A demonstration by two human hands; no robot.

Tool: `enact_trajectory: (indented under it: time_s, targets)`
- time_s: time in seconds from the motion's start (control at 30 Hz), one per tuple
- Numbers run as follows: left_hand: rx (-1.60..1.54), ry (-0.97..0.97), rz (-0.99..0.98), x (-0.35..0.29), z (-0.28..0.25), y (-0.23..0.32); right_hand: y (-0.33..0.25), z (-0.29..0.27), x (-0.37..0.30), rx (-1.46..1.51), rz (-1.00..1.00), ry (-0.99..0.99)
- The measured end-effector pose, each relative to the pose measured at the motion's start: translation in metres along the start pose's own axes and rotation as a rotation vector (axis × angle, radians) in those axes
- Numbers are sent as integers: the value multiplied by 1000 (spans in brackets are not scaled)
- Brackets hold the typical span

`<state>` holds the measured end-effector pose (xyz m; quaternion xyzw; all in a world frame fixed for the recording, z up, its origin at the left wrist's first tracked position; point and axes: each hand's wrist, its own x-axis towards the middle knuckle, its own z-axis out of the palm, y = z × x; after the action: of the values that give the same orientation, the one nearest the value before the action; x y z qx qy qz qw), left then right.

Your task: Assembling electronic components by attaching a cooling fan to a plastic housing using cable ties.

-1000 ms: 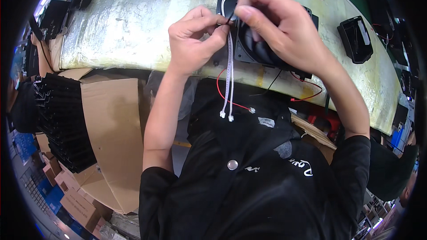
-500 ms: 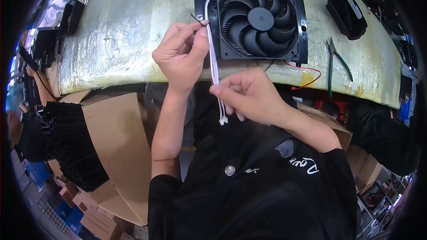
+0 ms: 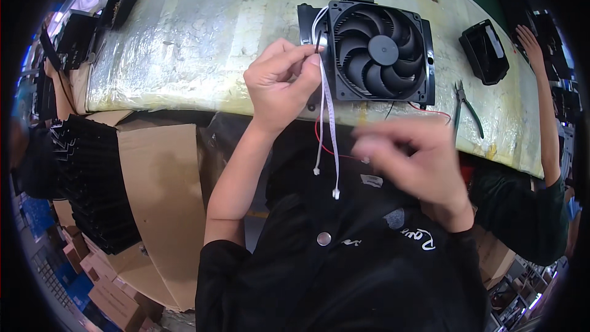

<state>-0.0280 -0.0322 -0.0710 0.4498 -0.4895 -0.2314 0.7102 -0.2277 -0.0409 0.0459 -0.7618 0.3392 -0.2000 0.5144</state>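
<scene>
My left hand (image 3: pixel 286 85) pinches a bundle of white cables (image 3: pixel 323 80) beside the left edge of a black fan (image 3: pixel 382 50). A thin black tie (image 3: pixel 318 42) sticks up from between its thumb and forefinger. The cables hang below that hand in two strands, with small white connectors (image 3: pixel 335 193) at their ends. Smeared by motion, my right hand (image 3: pixel 415 157) is in front of the table edge, apart from the white cables. A thin red wire (image 3: pixel 319 134) curves toward its fingertips; whether they hold it cannot be made out.
Right of the fan lie green-handled pliers (image 3: pixel 467 110) and a black plastic housing (image 3: pixel 484 52) on the wrapped table (image 3: pixel 203 43). Another person's arm (image 3: pixel 541 86) reaches in at the right. A cardboard box (image 3: pixel 163 203) with black parts stands at the lower left.
My right hand has left the white cables and moved right. The strands have spread apart. The fan and my left hand appear farther right and lower. Another person's arm has appeared at the right.
</scene>
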Motion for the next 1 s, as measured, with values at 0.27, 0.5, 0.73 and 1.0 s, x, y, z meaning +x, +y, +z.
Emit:
enact_trajectory:
  time_s: [0.27,0.5,0.73,1.0]
  targets:
    - [-43,-25,23,-1,-2,0,16,7,78,-670,-525,240]
    - [-34,-38,3,1,-4,0,23,12,88,-553,-638,281]
    - [-137,-75,-30,5,-7,-2,35,15,84,-365,-699,277]
    - [-12,-110,22,0,-11,1,41,13,79,-157,-689,295]
